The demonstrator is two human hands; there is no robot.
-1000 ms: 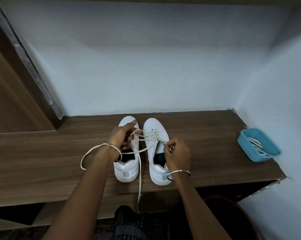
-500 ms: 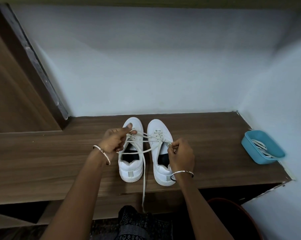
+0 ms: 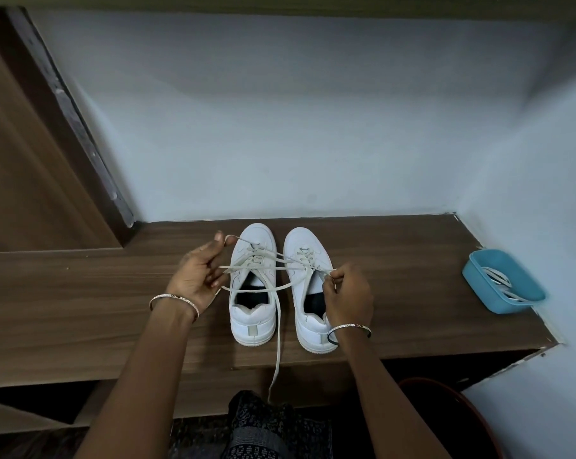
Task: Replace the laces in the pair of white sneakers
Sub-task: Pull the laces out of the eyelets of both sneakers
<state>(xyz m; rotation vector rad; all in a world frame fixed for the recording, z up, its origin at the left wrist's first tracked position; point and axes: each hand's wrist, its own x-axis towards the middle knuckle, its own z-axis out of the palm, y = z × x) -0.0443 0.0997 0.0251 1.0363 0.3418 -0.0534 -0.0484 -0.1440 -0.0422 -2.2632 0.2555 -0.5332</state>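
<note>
Two white sneakers stand side by side on the wooden shelf (image 3: pixel 81 309), toes toward the wall: the left sneaker (image 3: pixel 253 286) and the right sneaker (image 3: pixel 308 286). A white lace (image 3: pixel 263 264) runs across both shoes between my hands. My left hand (image 3: pixel 202 271) sits just left of the left sneaker and pinches a loop of the lace between thumb and fingers. My right hand (image 3: pixel 346 294) rests over the right sneaker's outer side and pinches the lace near its eyelets. One lace end (image 3: pixel 276 352) hangs down past the shelf's front edge.
A blue plastic tub (image 3: pixel 503 281) holding white laces stands at the shelf's right end by the wall. A wooden panel (image 3: pixel 31 160) rises at the left. A dark round bin rim (image 3: pixel 452 415) shows below at right. My patterned knee (image 3: pixel 260 425) is under the shelf edge.
My left hand has moved left, off the left sneaker, drawing the lace out sideways. The long loop that lay on the shelf to the left is gone. My right hand stays put.
</note>
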